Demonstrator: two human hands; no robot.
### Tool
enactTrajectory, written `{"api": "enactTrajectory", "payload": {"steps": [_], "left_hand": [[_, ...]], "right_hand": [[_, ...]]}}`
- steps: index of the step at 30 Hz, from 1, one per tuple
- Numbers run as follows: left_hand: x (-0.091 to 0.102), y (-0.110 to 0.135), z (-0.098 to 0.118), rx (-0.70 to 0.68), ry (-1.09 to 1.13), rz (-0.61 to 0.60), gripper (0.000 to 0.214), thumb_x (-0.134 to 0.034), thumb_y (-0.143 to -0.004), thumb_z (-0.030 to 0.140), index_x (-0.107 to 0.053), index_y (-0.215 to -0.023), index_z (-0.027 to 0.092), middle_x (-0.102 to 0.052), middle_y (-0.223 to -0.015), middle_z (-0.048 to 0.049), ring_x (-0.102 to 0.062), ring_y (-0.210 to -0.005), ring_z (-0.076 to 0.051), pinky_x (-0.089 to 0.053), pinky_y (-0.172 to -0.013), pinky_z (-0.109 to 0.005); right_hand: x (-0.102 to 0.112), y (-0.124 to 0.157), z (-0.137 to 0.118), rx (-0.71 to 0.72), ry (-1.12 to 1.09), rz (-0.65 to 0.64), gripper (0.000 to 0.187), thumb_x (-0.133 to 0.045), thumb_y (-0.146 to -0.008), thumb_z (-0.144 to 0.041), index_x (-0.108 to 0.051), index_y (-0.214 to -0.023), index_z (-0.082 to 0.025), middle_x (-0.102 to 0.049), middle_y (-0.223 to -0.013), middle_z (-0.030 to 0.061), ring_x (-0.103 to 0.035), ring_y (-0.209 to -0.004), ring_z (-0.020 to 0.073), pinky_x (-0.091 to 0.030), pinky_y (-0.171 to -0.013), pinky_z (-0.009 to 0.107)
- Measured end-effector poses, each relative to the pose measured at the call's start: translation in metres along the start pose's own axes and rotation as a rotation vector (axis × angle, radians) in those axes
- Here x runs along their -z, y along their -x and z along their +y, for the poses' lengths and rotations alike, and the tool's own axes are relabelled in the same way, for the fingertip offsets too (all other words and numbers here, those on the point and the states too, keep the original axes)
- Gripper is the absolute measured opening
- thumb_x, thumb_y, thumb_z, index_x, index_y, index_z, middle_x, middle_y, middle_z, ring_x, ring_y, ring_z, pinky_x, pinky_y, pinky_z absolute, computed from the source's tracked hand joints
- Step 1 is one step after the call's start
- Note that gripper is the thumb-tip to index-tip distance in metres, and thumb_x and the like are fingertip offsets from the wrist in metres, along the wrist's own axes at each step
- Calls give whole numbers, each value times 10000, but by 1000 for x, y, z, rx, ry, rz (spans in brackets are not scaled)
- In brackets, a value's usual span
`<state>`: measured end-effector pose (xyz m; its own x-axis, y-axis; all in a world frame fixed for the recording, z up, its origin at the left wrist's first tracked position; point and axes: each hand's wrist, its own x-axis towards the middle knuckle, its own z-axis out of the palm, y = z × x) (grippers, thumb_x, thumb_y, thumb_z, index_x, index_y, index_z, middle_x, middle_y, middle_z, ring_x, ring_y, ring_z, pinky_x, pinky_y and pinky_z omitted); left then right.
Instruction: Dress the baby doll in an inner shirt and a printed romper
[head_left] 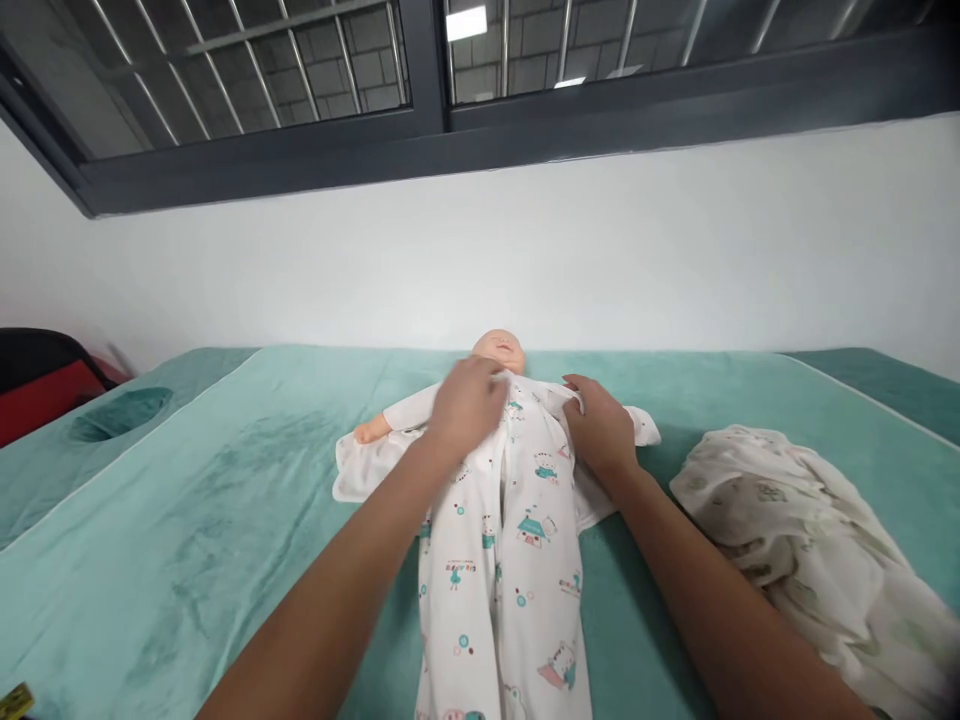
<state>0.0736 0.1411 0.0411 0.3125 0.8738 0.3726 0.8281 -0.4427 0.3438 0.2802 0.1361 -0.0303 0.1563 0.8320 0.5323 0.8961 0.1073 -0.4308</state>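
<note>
A baby doll lies on its back with its head toward the wall. Over its front spreads a white baby romper with teal and pink prints, its legs stretching toward me. The doll's bare hand pokes from a plain white sleeve, on top of romper cloth. My left hand, slightly blurred, is curled over the chest just below the chin; its fingertips and whatever they hold are hidden. At the opposite shoulder, my right hand pinches the romper between thumb and fingers. A cuff sticks out beyond it.
Green plush cloth covers the bed, with a round hollow at left. Crumpled white patterned cloth lies by my right forearm. A red and black item stands far left. Behind are a white wall and a barred window.
</note>
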Motion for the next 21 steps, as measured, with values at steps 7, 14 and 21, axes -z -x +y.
{"api": "enactTrajectory", "payload": {"steps": [7,14,21], "left_hand": [[-30,-55,65,-168,-367,-527,384,-597,-785,407,-652,-1085,173,-596,-1223,-149,-519,-1182,-322,-375,-1000,-465],[-6,-60,53,-96,-438,-634,510,-607,-750,367,-583,-1235,211,-515,-1352,-156,-525,-1190,-339,-455,-921,-481],[-52,-69,79,-48,-511,-645,473,-665,-692,239,-650,-1164,213,-599,-1284,-196,-490,-1221,-450,-240,-994,-725]], "right_hand": [[3,-3,12,-42,-105,1,431,-386,-830,-150,-590,-1205,-207,-651,-1208,65,-604,-1049,262,-435,-899,376],[6,-4,16,-171,-168,14,397,-393,-805,-148,-609,-1128,-230,-684,-1141,41,-610,-1027,266,-444,-842,375],[2,-4,19,-188,-237,-12,368,-407,-795,-167,-622,-1083,-242,-697,-1112,40,-611,-1026,261,-442,-865,386]]}}
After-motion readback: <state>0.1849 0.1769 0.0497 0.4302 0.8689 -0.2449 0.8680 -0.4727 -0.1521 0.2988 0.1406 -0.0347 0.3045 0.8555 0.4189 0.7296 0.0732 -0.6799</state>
